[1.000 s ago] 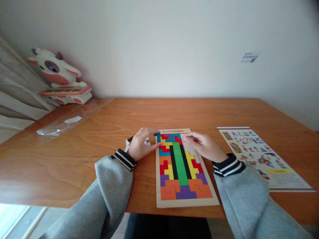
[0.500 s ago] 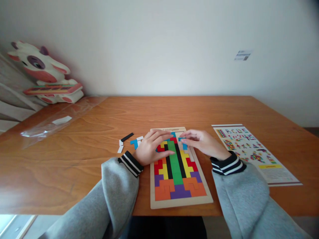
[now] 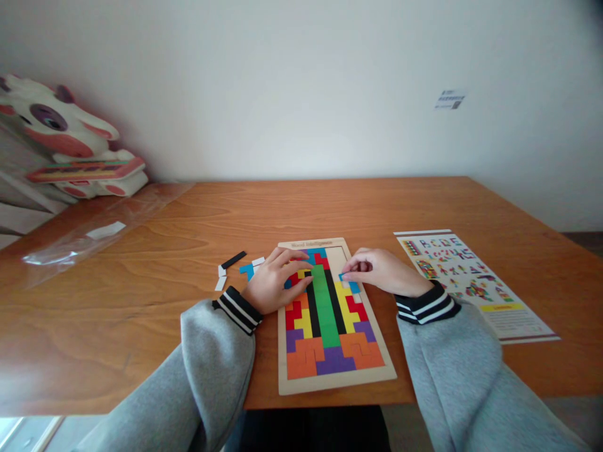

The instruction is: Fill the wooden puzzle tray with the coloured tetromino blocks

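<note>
A wooden puzzle board (image 3: 336, 384) lies on the table, filled in large part with coloured block pieces; bare wood shows at its upper right. My right hand (image 3: 374, 269) pinches a blue puzzle piece (image 3: 354, 287) over the board's right side, above the red piece (image 3: 357, 307). My left hand (image 3: 277, 279) rests over the board's upper left edge, fingers apart and curved, with nothing seen in them. It hides part of the red, yellow and blue pieces there. The long green piece (image 3: 327, 307) runs down the middle between black strips.
Left of the board lie a black piece (image 3: 234, 260), white pieces (image 3: 220, 282) and a blue piece (image 3: 246, 271). A printed pattern sheet (image 3: 475, 282) is at the right. Clear plastic wrap (image 3: 66, 251) and a cow toy with a keyboard (image 3: 89, 169) are at the left.
My right hand has brought the blue piece down along the board's right side, closer to the red piece. My left hand has shifted slightly, and the whole view has turned a little.
</note>
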`<state>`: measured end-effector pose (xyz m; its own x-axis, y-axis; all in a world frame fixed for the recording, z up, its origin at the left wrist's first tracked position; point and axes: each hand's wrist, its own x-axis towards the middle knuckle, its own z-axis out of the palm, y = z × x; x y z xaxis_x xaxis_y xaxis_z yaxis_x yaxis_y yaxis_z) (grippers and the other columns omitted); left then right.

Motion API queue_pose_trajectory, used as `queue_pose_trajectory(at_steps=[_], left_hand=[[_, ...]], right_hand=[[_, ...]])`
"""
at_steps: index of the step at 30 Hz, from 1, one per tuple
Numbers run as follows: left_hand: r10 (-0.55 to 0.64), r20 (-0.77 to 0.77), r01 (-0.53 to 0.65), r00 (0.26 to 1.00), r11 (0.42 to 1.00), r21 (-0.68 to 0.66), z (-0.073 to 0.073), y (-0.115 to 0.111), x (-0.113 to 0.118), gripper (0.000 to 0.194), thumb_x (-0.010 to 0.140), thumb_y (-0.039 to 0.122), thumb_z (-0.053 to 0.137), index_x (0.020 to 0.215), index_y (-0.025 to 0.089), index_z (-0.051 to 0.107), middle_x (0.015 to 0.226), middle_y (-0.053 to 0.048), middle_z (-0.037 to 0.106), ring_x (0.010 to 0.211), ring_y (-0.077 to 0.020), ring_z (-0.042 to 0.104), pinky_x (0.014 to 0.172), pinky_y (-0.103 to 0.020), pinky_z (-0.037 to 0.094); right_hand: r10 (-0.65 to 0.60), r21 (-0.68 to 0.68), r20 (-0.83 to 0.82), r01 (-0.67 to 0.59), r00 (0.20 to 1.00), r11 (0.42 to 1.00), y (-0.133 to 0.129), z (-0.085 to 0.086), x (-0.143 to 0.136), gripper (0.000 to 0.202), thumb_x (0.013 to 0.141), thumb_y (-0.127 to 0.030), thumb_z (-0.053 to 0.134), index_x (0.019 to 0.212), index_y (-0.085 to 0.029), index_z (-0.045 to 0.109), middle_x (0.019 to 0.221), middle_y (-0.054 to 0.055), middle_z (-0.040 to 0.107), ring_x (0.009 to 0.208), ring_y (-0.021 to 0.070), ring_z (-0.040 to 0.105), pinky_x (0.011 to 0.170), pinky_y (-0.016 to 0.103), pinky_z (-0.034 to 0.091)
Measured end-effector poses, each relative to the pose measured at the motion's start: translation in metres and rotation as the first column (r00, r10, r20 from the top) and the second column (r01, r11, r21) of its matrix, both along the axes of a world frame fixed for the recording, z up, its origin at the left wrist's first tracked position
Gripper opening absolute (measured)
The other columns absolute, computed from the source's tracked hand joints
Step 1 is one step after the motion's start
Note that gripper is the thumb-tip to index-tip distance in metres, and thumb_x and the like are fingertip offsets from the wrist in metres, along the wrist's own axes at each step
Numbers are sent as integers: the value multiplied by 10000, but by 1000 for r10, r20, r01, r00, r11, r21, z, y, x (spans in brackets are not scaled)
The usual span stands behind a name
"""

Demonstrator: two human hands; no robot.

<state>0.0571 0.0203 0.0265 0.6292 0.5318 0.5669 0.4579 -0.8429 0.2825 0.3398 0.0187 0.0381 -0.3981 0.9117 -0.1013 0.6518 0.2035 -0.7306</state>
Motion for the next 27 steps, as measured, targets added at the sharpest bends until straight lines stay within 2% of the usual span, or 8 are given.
queue_pose_trajectory(at_steps=[6, 12, 15, 21, 27], left_hand=[[-3, 6, 3, 1000, 1000, 1, -1, 0, 0, 142, 946, 253, 626, 1065, 192, 677, 1139, -102, 682, 1087, -237, 626, 943, -423, 540], [-10, 12, 10, 1000, 1000, -5, -2, 0, 0, 124, 940, 240, 631, 1036, 185, 687, 1121, -100, 676, 1054, -231, 624, 918, -410, 544], [-5, 9, 5, 1000, 1000, -10, -2, 0, 0, 122, 938, 242, 631, 1035, 197, 690, 1114, -93, 675, 1051, -231, 625, 915, -411, 543], [-2, 1, 2, 1000, 1000, -25, -4, 0, -1, 118, 943, 239, 615, 1025, 201, 691, 1125, -92, 670, 1034, -225, 624, 914, -414, 543], [5, -1, -5, 1000, 999, -42, -4, -1, -1, 121, 941, 233, 608, 1018, 207, 699, 1121, -89, 669, 1018, -220, 621, 895, -401, 550]], right_hand=[[-25, 59, 41, 22, 999, 998, -1, 2, 1, 429, 885, -585, 581, 901, -187, 740, 853, 70, 713, 731, 183, 600, 654, 311, 431], [42, 38, 127, -47, 991, 998, -3, 12, 1, 569, 930, -656, 473, 778, -191, 764, 772, 60, 681, 704, 177, 598, 660, 308, 399], [65, -8, 122, -65, 990, 998, -3, 12, 4, 550, 888, -674, 537, 777, -185, 764, 737, 44, 653, 666, 157, 558, 621, 296, 374], [86, -184, -61, -96, 994, 978, -3, 8, 10, 479, 703, -601, 776, 934, -183, 735, 757, 7, 621, 678, 142, 529, 609, 275, 408], [1, -177, -51, -10, 999, 984, -2, 7, 8, 450, 692, -601, 783, 868, -189, 737, 702, -2, 603, 639, 131, 491, 584, 275, 374]])
